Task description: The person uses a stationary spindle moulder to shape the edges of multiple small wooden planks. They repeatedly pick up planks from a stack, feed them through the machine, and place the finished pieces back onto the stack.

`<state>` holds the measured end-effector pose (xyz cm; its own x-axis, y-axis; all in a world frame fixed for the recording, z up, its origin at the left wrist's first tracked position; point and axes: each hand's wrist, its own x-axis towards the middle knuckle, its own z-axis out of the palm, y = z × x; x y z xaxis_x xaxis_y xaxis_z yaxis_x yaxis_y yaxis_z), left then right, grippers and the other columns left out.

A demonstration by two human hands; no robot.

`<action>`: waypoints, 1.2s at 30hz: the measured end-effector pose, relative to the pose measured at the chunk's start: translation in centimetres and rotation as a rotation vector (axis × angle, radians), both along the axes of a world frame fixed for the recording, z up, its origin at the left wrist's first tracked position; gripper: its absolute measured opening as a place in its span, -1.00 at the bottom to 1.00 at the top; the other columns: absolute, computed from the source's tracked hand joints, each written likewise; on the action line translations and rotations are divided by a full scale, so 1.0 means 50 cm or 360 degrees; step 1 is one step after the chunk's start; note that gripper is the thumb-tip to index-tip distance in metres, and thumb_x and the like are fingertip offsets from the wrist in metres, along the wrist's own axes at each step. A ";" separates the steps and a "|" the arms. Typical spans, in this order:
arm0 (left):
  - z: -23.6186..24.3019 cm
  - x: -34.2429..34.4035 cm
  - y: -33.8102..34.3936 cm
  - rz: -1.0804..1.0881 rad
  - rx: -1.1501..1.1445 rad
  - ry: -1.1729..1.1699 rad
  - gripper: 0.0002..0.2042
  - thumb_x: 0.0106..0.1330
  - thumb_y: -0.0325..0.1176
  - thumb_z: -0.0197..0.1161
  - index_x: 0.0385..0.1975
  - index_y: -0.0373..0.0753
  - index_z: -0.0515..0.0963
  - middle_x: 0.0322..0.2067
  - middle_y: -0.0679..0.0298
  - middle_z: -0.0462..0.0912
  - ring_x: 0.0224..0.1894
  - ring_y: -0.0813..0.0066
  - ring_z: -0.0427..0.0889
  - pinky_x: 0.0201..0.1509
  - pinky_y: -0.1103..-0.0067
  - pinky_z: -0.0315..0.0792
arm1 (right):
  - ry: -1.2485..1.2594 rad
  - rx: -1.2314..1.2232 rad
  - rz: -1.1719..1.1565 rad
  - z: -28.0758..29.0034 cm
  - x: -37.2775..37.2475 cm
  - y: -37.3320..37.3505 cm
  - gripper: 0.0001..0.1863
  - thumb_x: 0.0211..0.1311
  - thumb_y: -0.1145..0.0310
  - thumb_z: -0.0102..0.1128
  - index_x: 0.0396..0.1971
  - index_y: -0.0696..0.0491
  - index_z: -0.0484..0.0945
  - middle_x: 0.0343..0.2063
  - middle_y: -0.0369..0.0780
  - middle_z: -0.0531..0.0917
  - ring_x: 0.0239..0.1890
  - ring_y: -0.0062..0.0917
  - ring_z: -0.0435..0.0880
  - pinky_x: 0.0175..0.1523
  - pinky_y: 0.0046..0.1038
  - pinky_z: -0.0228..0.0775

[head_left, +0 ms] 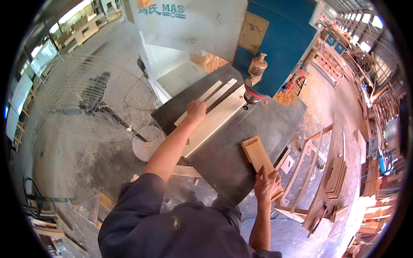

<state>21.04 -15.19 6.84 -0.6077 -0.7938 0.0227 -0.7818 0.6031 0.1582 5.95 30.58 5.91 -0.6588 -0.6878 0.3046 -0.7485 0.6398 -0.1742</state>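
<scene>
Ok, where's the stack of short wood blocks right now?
In the head view, the blocks lie on the right of the steel table, near its front edge, under the right hand, below and right of the saw guide.

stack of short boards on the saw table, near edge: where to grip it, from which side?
Probably the near end of the board stack, from the person's side. It lies flat on the metal table with that end at the table edge, where the right hand rests on it. The far end points toward the blade guide, so coming from there looks riskier.
</scene>
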 end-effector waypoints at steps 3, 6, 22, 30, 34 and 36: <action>0.011 0.011 -0.003 0.0075 0.0003 0.0422 -0.78 0.36 -0.29 0.30 -0.17 -0.31 0.70 -0.27 -0.15 0.80 -0.14 -0.20 0.80 -0.03 0.02 0.65 | 0.0048 -0.0019 0.0023 -0.001 -0.005 0.010 -0.33 0.11 0.23 0.59 0.31 -0.18 0.66 0.22 0.15 0.46 0.34 0.15 0.43 0.43 0.16 0.23; 0.006 0.082 -0.016 0.0085 -0.0027 0.0470 -0.74 0.47 -0.25 0.22 -0.19 -0.35 0.70 -0.22 -0.15 0.78 -0.09 -0.21 0.77 0.05 0.10 0.64 | 0.0043 -0.0028 0.0051 0.001 0.004 0.007 -0.32 0.13 0.25 0.58 0.33 -0.17 0.64 0.22 0.16 0.46 0.34 0.15 0.42 0.44 0.17 0.21; 0.019 0.323 0.443 -0.0266 -0.0337 0.0619 -0.69 0.41 -0.44 0.27 0.13 -0.13 0.57 -0.23 0.09 0.57 -0.11 -0.01 0.64 -0.07 0.19 0.55 | -0.0010 -0.0144 0.0130 -0.020 -0.026 -0.011 -0.34 0.14 0.14 0.59 0.30 -0.22 0.66 0.30 0.16 0.45 0.33 0.12 0.42 0.43 0.09 0.24; -0.046 0.212 0.394 -0.0176 -0.0423 0.0416 -0.57 0.42 -0.47 0.23 0.29 -0.09 0.54 -0.13 0.02 0.54 0.02 -0.04 0.59 0.12 0.15 0.53 | -0.0003 -0.0158 0.0209 -0.017 -0.010 -0.037 -0.32 0.09 0.16 0.63 0.29 -0.24 0.67 0.30 0.10 0.46 0.31 0.08 0.44 0.39 0.08 0.29; -0.033 0.164 0.371 -0.0331 -0.0718 0.0539 -0.57 0.46 -0.45 0.19 0.32 -0.09 0.52 0.16 -0.13 0.53 0.31 -0.20 0.50 0.41 0.10 0.42 | -0.0005 -0.0166 0.0251 -0.016 -0.012 -0.039 -0.30 0.08 0.17 0.63 0.30 -0.21 0.65 0.28 0.09 0.45 0.30 0.09 0.43 0.38 0.09 0.30; -0.062 0.153 0.354 -0.0341 -0.0677 0.0537 -0.57 0.48 -0.44 0.18 0.34 -0.09 0.52 0.31 -0.18 0.47 0.44 -0.27 0.41 0.54 0.02 0.30 | -0.0030 -0.0178 0.0343 -0.014 -0.005 -0.060 -0.30 0.09 0.17 0.62 0.31 -0.21 0.64 0.29 0.10 0.44 0.30 0.10 0.43 0.39 0.10 0.30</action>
<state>28.71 2.49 3.75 -0.6577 -0.5324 0.5328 -0.5837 0.8074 0.0863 5.70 27.59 5.18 -0.5068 -0.7758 0.3760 -0.8616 0.4416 -0.2502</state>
